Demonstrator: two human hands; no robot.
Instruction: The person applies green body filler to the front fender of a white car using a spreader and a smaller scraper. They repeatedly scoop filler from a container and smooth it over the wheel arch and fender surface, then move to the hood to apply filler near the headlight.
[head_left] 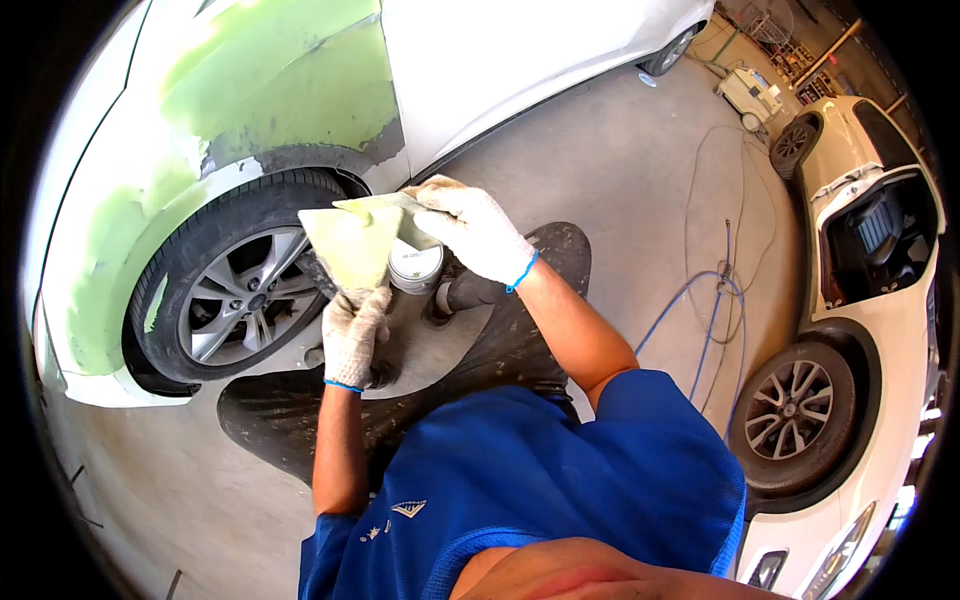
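Observation:
My left hand (354, 335), in a white knit glove, is closed on the lower end of a wide putty spreader (345, 250) coated with pale yellow-green body filler. My right hand (475, 228), gloved the same way, grips a second putty knife (378, 202). Its blade lies across the upper edge of the first spreader, touching or just above it. Below the tools a white round tin (416, 266) stands on the floor, partly covered by them. Close by on the left is a white car fender (270, 90) with green filler patches and a bare grey rim over the wheel arch.
The car's front wheel (245, 290) sits left of my hands. My bent legs (480, 355) in dark trousers frame the tin. Blue and dark hoses (715, 300) lie on the grey floor. A second pale car (890, 290) stands at right, with a wheeled machine (750, 97) behind.

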